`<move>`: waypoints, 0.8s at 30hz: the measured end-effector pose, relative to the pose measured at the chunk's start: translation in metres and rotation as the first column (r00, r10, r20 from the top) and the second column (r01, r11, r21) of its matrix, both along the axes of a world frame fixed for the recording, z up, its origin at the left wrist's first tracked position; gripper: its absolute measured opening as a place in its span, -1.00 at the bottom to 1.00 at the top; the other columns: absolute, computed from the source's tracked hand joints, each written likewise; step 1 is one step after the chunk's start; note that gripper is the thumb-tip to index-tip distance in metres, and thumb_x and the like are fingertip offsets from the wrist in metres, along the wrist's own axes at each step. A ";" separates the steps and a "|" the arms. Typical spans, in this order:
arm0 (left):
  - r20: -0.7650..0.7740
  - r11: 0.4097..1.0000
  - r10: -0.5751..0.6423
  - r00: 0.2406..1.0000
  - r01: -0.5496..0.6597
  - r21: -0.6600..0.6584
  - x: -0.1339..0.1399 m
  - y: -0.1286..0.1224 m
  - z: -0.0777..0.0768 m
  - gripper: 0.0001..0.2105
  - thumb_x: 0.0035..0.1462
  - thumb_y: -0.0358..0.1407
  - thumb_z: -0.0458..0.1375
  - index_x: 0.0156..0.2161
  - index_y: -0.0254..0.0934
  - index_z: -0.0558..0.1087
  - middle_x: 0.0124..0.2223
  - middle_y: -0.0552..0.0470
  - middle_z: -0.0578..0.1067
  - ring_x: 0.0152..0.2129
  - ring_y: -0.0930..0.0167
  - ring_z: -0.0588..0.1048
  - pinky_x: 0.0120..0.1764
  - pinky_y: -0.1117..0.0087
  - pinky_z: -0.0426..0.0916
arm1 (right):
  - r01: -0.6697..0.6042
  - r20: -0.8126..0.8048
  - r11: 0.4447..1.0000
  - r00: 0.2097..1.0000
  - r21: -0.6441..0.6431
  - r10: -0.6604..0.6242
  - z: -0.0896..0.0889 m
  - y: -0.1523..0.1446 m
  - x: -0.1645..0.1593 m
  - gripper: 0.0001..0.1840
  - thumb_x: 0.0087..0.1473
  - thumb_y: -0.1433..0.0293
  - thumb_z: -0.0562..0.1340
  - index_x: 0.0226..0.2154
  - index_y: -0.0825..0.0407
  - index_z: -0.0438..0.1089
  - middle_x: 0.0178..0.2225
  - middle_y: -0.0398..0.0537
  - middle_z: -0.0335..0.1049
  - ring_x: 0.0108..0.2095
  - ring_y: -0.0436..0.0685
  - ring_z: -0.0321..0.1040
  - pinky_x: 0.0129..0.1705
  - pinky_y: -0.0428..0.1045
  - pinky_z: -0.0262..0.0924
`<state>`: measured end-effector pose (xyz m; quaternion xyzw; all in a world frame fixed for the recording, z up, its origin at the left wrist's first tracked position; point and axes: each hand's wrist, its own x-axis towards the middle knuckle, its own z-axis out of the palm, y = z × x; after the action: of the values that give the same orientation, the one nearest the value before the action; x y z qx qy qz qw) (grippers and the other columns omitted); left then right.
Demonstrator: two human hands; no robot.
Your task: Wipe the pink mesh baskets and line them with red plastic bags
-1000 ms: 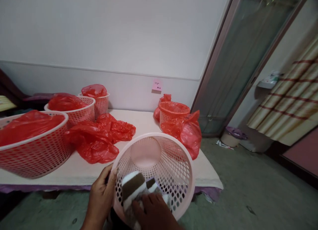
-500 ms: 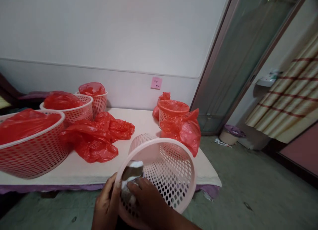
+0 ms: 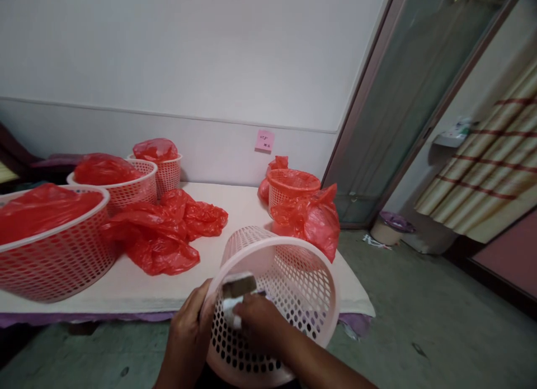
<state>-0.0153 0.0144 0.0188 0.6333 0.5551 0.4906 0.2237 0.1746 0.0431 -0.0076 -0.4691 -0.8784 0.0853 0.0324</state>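
Note:
A pale pink plastic basket [image 3: 293,294] with a perforated wall lies tilted on its side, its mouth facing me. My left hand [image 3: 191,327] grips its left rim, the fingers going round the outside. Inside the basket, my right hand [image 3: 260,319] is closed on a bunched white and grey-brown cloth [image 3: 239,288]. The cloth is close to the left inner wall; whether it presses on the wall is hard to tell. The basket's lower side hangs in front of the edge of the white-covered bed [image 3: 251,197].
Red plastic bags [image 3: 159,232] lie crumpled to the left. Several red-lined baskets [image 3: 46,266] stand beyond them. Behind my basket are another red-lined basket [image 3: 273,196] and a puffed red bag [image 3: 314,218]. A waste bin [image 3: 386,232] stands on the floor at right.
My right hand and the cloth have moved to the right inside the basket. The basket and my left hand have shifted slightly right as well.

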 end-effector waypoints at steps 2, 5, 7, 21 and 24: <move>0.022 0.999 0.035 0.999 -0.034 -0.014 -0.003 0.008 0.006 -0.61 0.23 -0.06 -0.02 0.01 -0.19 0.46 0.04 -0.02 0.53 0.01 0.30 0.46 0.07 0.33 0.29 | -0.106 -0.034 0.994 0.994 0.023 0.107 0.005 -0.027 0.003 -0.80 0.04 0.32 0.20 -0.24 -0.09 0.46 -0.26 -0.06 0.47 -0.29 0.16 0.41 -0.27 -0.01 0.23; 0.055 0.997 0.068 0.996 -0.066 -0.039 -0.004 0.019 0.015 -0.58 0.20 0.00 -0.01 -0.01 -0.20 0.48 0.00 -0.02 0.55 -0.05 0.29 0.48 0.02 0.35 0.32 | -0.116 -0.028 0.988 0.992 0.102 0.120 0.002 -0.053 0.010 -0.75 0.08 0.23 0.20 -0.17 -0.13 0.44 -0.20 0.00 0.46 -0.22 0.26 0.40 -0.27 0.06 0.27; 0.062 0.998 0.054 0.997 -0.052 -0.041 -0.003 0.026 0.019 -0.57 0.19 0.00 -0.01 -0.01 -0.20 0.48 -0.03 0.00 0.56 -0.09 0.30 0.49 -0.03 0.37 0.33 | -0.082 0.010 0.980 0.997 0.183 0.081 -0.008 -0.061 0.012 -0.64 0.09 0.24 0.18 -0.03 -0.11 0.37 -0.17 0.07 0.45 -0.21 0.34 0.39 -0.27 0.15 0.30; 0.302 0.977 0.209 0.930 -0.182 -0.114 0.004 0.001 0.002 -0.59 0.16 0.03 0.03 -0.05 -0.21 0.42 -0.09 0.02 0.53 -0.14 0.33 0.48 -0.12 0.41 0.35 | 0.033 -0.456 0.989 0.889 0.146 0.038 0.027 -0.046 -0.041 -0.49 0.14 0.22 0.19 0.12 -0.02 0.18 -0.01 0.04 0.33 -0.06 0.21 0.27 -0.01 0.09 0.21; 0.215 0.985 0.171 0.961 -0.161 -0.067 -0.008 0.004 -0.004 -0.62 0.17 0.00 0.03 -0.07 -0.19 0.46 -0.07 0.02 0.54 -0.09 0.32 0.47 -0.02 0.37 0.31 | 0.009 -0.407 0.994 0.913 0.112 0.037 0.014 -0.035 -0.047 -0.62 0.16 0.19 0.18 0.02 -0.07 0.29 -0.09 0.01 0.36 -0.12 0.18 0.30 -0.09 0.05 0.22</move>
<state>-0.0236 0.0182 0.0146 0.5207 0.5900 0.5609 0.2573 0.1281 0.0077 0.0067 -0.4322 -0.8590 0.1323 0.2405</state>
